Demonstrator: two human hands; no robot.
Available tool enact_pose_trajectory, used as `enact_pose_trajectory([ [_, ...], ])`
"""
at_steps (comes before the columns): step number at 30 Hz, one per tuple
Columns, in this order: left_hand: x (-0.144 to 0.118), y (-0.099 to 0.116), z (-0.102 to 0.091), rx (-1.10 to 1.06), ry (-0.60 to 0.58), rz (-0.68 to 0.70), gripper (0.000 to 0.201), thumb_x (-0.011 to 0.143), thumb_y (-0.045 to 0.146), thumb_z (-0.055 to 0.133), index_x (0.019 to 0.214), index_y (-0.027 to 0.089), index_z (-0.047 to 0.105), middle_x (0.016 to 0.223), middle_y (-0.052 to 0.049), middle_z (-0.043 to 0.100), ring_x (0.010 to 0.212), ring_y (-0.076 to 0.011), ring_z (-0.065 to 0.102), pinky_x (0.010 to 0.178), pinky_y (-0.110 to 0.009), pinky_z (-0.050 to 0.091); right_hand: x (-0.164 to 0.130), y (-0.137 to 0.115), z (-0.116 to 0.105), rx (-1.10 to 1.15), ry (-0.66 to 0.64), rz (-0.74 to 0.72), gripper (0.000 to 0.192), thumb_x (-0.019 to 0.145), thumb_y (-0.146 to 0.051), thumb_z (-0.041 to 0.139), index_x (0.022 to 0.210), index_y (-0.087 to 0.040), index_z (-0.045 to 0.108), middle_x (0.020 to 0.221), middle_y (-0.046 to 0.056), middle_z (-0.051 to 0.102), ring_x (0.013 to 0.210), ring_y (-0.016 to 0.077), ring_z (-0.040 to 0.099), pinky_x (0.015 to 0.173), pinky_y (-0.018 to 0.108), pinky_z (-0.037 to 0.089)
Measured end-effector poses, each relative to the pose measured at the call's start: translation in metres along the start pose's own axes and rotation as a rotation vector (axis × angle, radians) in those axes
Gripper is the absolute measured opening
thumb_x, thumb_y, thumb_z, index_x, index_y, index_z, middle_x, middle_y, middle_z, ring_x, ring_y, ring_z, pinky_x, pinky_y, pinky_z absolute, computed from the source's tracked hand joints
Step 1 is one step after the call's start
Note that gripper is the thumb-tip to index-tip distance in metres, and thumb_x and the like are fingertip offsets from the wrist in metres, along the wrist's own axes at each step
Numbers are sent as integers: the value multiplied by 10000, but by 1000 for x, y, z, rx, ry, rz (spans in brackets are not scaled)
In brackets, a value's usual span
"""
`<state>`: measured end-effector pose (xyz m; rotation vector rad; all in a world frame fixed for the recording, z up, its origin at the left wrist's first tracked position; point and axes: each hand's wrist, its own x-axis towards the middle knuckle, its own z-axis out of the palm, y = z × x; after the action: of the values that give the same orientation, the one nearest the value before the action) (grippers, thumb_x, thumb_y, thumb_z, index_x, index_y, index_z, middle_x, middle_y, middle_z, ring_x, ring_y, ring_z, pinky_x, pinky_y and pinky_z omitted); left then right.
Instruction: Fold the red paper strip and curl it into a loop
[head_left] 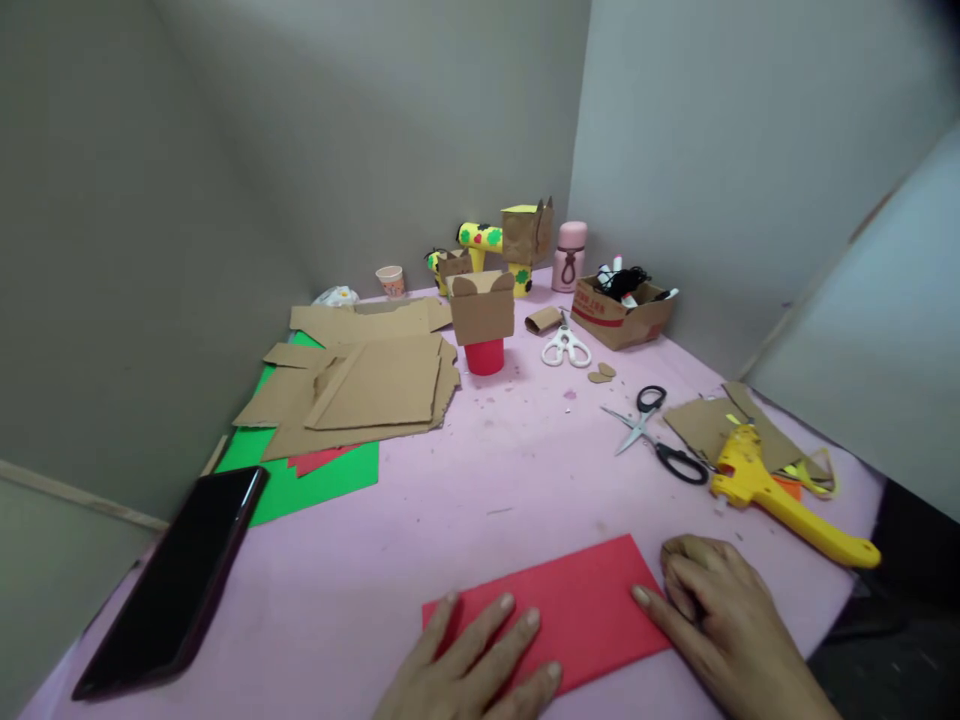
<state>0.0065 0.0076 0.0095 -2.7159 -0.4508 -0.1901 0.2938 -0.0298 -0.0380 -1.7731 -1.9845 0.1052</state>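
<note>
A red sheet (592, 605), seemingly folded, lies on the pink table close to me. My left hand (480, 665) rests flat on its left part, fingers spread. At the right edge of the sheet is my right hand (724, 615), its fingers curled in and the thumb laid on the sheet; nothing shows inside the curl. Beyond that hand are a yellow glue gun (780, 500) and black-handled scissors (652, 435) with parted blades.
Cardboard pieces (375, 385) lie over green sheets (345, 485) at left, behind a dark phone (176, 580). Further back stand a cardboard head on a red base (484, 310), white-handled scissors (566, 345), yellow decorated figures (480, 237), a pink bottle (570, 255) and a filled box (622, 312).
</note>
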Motion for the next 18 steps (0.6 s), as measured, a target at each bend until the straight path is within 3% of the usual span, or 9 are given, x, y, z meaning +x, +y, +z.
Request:
enact_pose_trajectory([
  [4,8,0,1,-79,-50,67,345,943,246,400,1270,282,507,1279,46,603,1103,-144,608,870,-252,464,0,-5,-5,-24,25,40,318,876,-402,510,630,-216,433,737,47,582,720,219,559,665,364,434],
  [6,8,5,5,-38,-25,87,339,948,217,372,1242,238,537,1278,39,602,1097,-134,610,853,-232,470,-2,-10,-6,-142,116,5,203,867,-355,519,738,-200,518,884,116,641,823,274,594,708,414,442],
  [7,7,9,7,-2,-6,95,330,947,220,373,1221,220,556,1257,36,619,1074,-128,622,822,-218,477,-3,-15,-5,-227,177,-41,130,865,-301,511,833,-185,562,1008,160,649,918,315,595,753,457,431],
  [9,6,15,10,71,34,86,317,942,262,399,1201,208,574,1204,30,659,1015,-127,649,759,-214,482,-6,-30,0,-371,279,-238,216,858,-200,480,1041,-173,592,1206,168,620,1082,340,555,851,497,380],
  [12,5,22,12,106,98,53,318,928,356,428,1165,229,600,1137,30,702,982,-134,652,764,-228,467,-11,-55,16,-381,303,-647,309,899,-246,449,1176,-215,584,1165,24,690,1066,209,593,854,342,400],
  [13,5,22,12,107,103,50,328,922,380,434,1162,231,602,1136,28,704,991,-135,644,776,-230,461,-12,-60,21,-369,310,-708,315,913,-283,441,1180,-209,590,1153,6,699,1050,176,603,818,296,420],
  [15,5,21,11,117,104,53,347,917,404,436,1174,234,596,1151,32,696,1006,-133,635,776,-231,457,-17,-60,27,-365,295,-736,338,920,-315,438,1193,-188,593,1150,9,703,1036,148,616,767,246,440],
  [18,-1,17,9,134,115,76,318,929,355,431,1198,272,579,1168,75,684,985,-119,642,747,-228,460,-28,-37,22,-420,245,-687,358,905,-249,429,1219,-171,582,1152,31,701,1007,161,644,738,257,471],
])
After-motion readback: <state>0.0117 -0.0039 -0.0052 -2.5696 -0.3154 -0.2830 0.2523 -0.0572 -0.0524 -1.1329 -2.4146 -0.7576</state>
